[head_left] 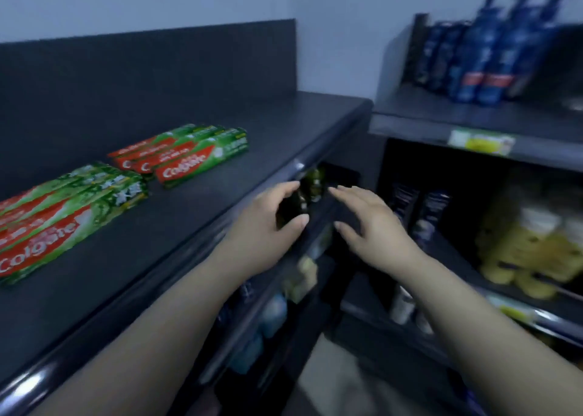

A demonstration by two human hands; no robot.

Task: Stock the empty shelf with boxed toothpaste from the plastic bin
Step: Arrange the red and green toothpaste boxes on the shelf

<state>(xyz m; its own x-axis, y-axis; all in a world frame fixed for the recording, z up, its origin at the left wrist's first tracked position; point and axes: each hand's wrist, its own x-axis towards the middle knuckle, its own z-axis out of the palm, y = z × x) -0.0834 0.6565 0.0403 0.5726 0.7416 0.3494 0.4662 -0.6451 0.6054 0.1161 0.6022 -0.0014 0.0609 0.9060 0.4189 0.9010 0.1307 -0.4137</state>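
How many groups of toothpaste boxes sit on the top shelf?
2: a near group at the left edge, partly cut off; a far group beyond it. More may lie off-frame.

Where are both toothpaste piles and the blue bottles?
Near toothpaste pile (47, 242): head view, front box's red face.
Far toothpaste pile (186, 167): head view, front box's label.
Blue bottles (487, 55): head view, bottle body.

The near boxes (63, 223) run off the left edge. Blue bottles (482, 52) on the right shelf (441, 109) are smeared, their tops cut by the top edge. The label (481, 142) is unreadable. Yellow packs (530, 248) blur together. Goods (310, 183) under the left shelf (284, 125) are too dark to name
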